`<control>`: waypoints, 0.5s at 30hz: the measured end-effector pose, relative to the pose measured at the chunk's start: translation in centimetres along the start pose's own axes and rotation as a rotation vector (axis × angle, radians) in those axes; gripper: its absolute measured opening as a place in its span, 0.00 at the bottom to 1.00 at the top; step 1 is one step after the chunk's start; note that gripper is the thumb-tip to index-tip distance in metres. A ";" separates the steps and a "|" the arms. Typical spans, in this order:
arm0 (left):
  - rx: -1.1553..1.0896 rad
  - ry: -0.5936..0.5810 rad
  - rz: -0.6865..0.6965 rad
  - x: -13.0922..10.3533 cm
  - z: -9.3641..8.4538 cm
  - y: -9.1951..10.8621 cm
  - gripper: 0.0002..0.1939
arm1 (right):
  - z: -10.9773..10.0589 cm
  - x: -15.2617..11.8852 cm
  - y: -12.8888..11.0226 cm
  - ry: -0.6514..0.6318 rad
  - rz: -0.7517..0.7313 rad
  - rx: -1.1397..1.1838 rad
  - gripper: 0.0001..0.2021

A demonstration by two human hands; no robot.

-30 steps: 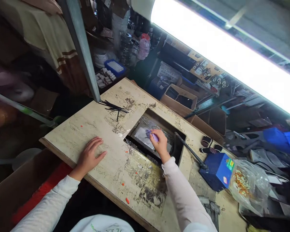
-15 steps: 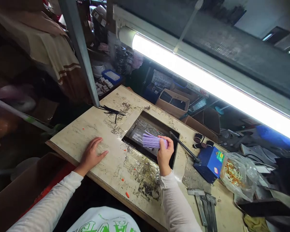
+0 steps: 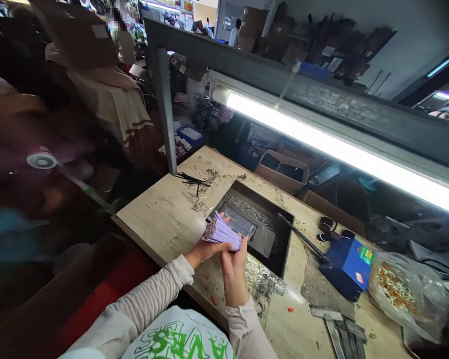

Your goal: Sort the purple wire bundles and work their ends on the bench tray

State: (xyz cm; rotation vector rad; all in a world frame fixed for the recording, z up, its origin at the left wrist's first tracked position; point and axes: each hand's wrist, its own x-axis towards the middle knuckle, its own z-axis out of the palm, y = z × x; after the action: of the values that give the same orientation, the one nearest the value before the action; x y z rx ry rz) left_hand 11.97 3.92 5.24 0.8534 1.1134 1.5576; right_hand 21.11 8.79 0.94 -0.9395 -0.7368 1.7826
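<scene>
A bundle of purple wires is gripped by both hands — the left hand curled beneath, the right hand closed around one end — near the bench's recess.

From my end I can pick out large green outlined letters on the white shirt, A, V, E and S among them; the whole word escapes me, and the fine print near them is too small to read. The blue box bears a green-and-yellow label and a pale sticker, both too small for me to decipher.
</scene>
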 end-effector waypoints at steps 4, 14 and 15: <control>0.022 0.101 -0.060 -0.6 -1.5 1.6 0.33 | 0.3 -2.6 1.1 -0.040 0.178 0.061 0.22; 0.480 0.127 -0.030 -2.0 -6.0 1.0 0.28 | -2.7 -2.5 -0.1 -0.057 0.194 -0.102 0.15; 0.486 0.087 -0.022 -1.9 -6.6 0.7 0.30 | -2.8 -2.4 -0.2 -0.059 0.173 -0.152 0.16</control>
State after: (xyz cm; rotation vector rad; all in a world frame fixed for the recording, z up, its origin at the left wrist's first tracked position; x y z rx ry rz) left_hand 6.21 0.43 3.75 1.0924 1.5948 1.3327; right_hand 24.22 6.85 0.29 -1.0825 -0.8606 1.9324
